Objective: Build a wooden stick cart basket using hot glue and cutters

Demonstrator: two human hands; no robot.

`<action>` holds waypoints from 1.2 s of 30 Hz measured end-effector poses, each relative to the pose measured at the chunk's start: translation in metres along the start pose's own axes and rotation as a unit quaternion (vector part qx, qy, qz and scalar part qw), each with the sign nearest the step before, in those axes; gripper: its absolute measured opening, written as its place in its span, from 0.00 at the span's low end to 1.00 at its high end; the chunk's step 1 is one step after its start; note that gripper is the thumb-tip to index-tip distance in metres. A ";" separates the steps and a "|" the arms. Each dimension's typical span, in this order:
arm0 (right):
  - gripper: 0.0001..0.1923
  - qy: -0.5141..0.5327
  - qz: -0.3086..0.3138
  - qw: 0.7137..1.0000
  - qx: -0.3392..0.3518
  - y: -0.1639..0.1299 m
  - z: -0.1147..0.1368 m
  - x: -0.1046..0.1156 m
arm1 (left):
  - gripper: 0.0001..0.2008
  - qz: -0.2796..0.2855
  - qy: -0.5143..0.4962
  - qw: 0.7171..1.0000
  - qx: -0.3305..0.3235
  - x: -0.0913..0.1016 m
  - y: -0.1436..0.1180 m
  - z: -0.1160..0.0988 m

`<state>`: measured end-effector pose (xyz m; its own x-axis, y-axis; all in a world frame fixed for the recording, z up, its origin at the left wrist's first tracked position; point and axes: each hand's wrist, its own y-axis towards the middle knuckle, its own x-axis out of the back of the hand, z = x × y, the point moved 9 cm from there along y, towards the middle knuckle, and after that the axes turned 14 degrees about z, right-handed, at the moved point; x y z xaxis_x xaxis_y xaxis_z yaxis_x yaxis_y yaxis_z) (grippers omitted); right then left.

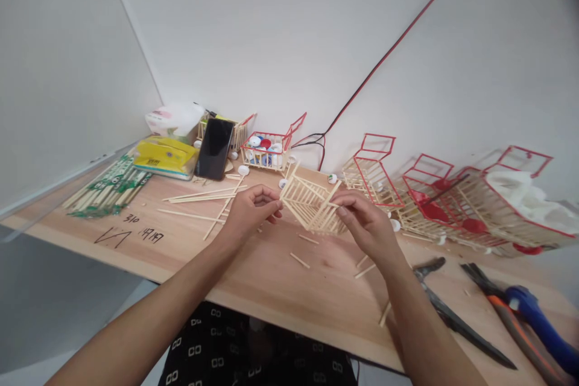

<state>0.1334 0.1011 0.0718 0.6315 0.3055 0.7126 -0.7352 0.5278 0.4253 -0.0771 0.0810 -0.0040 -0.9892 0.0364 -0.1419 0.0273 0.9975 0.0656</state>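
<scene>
Four red-trimmed wooden stick baskets (pixel 375 175), one plain unpainted wooden stick basket (pixel 312 202), one black phone (pixel 214 148), two tissue packs (pixel 167 157).

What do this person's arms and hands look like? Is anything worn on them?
Both forearms are bare, with no sleeves in view. The left hand and right hand wear no gloves, and no watch, ring or bracelet shows. Below the arms, dark clothing with a small white square pattern is visible.
</scene>
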 end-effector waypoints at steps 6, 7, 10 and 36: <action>0.07 -0.009 0.005 1.000 0.012 0.001 0.001 -0.003 | 0.09 -0.008 0.002 1.000 -0.004 0.001 0.000 0.000; 0.07 -0.010 0.006 1.000 0.012 0.001 0.001 -0.003 | 0.09 -0.008 0.002 1.000 -0.006 0.001 0.001 0.000; 0.06 -0.012 0.004 1.000 0.008 0.000 0.001 -0.002 | 0.09 -0.006 0.001 1.000 -0.011 0.001 0.001 0.001; 0.06 -0.005 -0.004 1.000 -0.016 -0.001 -0.002 0.000 | 0.09 -0.015 0.001 1.000 -0.014 0.001 -0.002 -0.004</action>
<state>0.1342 0.1025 0.0701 0.6355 0.2936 0.7141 -0.7213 0.5558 0.4133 -0.0787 0.0787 -0.0007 -0.9900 0.0065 -0.1413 -0.0060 0.9961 0.0880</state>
